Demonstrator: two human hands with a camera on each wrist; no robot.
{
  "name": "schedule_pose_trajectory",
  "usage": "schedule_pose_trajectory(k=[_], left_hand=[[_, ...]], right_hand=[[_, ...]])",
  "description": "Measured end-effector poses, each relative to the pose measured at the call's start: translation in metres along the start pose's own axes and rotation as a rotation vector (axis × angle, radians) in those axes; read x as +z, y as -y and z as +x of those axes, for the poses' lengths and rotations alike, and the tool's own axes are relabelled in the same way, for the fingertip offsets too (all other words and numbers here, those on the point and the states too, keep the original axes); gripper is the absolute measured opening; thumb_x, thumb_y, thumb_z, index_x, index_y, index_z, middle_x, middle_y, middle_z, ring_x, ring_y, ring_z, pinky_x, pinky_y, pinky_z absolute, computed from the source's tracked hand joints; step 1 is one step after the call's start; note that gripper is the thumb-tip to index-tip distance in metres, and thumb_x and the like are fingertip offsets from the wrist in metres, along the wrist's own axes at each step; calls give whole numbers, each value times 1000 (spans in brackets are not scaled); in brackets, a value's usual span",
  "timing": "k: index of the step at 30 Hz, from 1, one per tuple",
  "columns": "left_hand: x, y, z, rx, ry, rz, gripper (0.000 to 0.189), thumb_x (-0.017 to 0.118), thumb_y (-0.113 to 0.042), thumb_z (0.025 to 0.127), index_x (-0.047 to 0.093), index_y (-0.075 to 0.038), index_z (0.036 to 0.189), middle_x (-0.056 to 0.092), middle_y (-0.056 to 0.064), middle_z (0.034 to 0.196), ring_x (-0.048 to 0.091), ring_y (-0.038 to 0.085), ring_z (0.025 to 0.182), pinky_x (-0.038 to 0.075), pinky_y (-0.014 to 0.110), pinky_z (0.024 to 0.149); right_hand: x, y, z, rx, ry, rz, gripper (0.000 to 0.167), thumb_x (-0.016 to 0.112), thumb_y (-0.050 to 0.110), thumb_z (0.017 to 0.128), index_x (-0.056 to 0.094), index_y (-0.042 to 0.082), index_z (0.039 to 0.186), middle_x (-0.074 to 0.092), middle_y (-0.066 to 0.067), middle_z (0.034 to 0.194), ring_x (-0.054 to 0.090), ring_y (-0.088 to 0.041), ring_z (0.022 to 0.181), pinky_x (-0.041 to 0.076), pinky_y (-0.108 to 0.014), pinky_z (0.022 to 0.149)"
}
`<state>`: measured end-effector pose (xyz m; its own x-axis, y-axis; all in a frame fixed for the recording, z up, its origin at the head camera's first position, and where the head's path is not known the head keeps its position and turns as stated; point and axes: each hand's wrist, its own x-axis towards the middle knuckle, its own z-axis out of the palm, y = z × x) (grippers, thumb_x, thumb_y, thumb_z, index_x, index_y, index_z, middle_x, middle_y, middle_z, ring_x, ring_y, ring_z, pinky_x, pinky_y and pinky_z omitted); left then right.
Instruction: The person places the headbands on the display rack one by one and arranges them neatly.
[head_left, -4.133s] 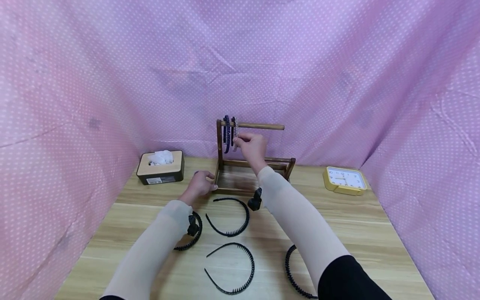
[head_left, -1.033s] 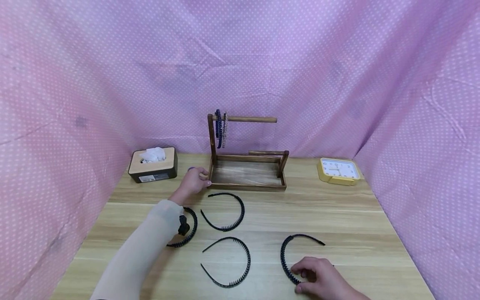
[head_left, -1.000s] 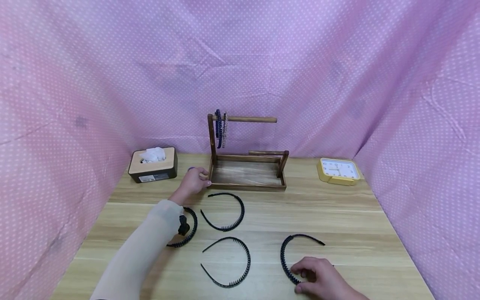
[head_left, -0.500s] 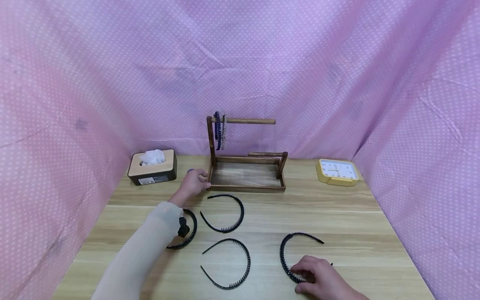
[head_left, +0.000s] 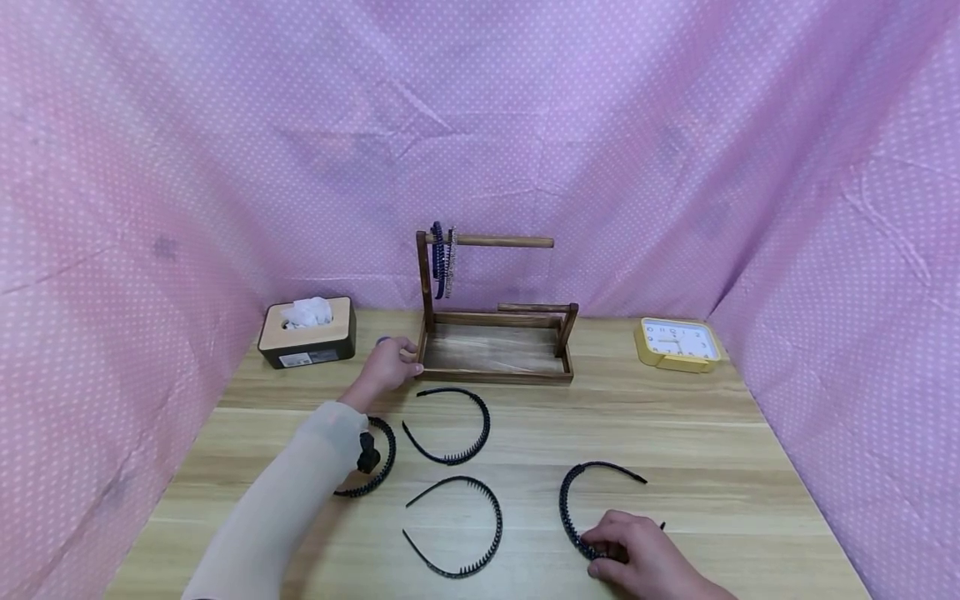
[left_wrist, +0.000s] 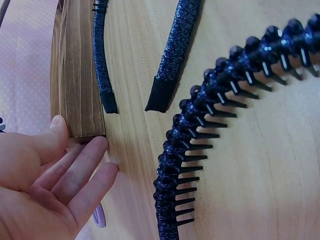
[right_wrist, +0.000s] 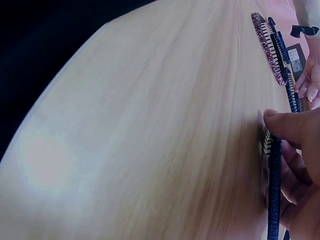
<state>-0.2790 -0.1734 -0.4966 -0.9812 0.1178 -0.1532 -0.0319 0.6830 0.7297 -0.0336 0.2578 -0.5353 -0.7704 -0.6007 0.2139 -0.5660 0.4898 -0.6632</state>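
Observation:
My right hand [head_left: 637,550] pinches a dark toothed headband [head_left: 565,504] near the front right of the table; in the right wrist view thumb and fingers close on its glittery band [right_wrist: 274,195]. My left hand [head_left: 385,364] holds the front left corner of a brown wooden stand [head_left: 495,377], thumb on one side, fingers on the other. Near the left end of the stand's upper bar [head_left: 502,242] hang a dark blue headband [head_left: 438,267] and a pale sparkly headband [head_left: 451,271].
Two black headbands [head_left: 486,425] [head_left: 498,525] lie mid-table, and another headband [head_left: 386,467] is partly under the left wrist. A tissue box [head_left: 315,337] stands back left, a yellow clock [head_left: 678,343] back right. A pink dotted curtain [head_left: 480,125] surrounds the table.
My right hand left the pale headband hanging on the bar and came down to the front right headband. That headband has since shifted slightly. The left hand stays at the stand.

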Motion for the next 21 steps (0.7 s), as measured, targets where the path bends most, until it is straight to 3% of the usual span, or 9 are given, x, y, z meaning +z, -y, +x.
schedule_pose_trajectory(k=[8, 14, 21], left_hand=[[-1, 0, 1, -3, 7, -12, 41, 73, -10, 96, 59, 2, 132, 71, 23, 122, 71, 33, 108, 59, 42, 90], [-1, 1, 1, 3, 4, -3, 40, 73, -10, 95, 60, 2, 131, 71, 23, 121, 71, 34, 109, 59, 42, 91], [-1, 1, 0, 13, -1, 10, 38, 73, -10, 95, 61, 3, 129, 70, 24, 122, 70, 35, 111, 60, 42, 88]], right_hand=[[-6, 10, 10, 39, -90, -9, 20, 82, 13, 88, 77, 14, 107, 67, 11, 88, 55, 7, 78, 50, -18, 62], [-24, 21, 25, 31, -181, -16, 23, 82, 3, 84, 80, 10, 106, 70, 13, 86, 51, 6, 66, 45, -17, 51], [-45, 31, 39, 174, -329, -54, 22, 83, 7, 84, 81, 14, 105, 71, 16, 84, 52, 2, 60, 45, -20, 49]])
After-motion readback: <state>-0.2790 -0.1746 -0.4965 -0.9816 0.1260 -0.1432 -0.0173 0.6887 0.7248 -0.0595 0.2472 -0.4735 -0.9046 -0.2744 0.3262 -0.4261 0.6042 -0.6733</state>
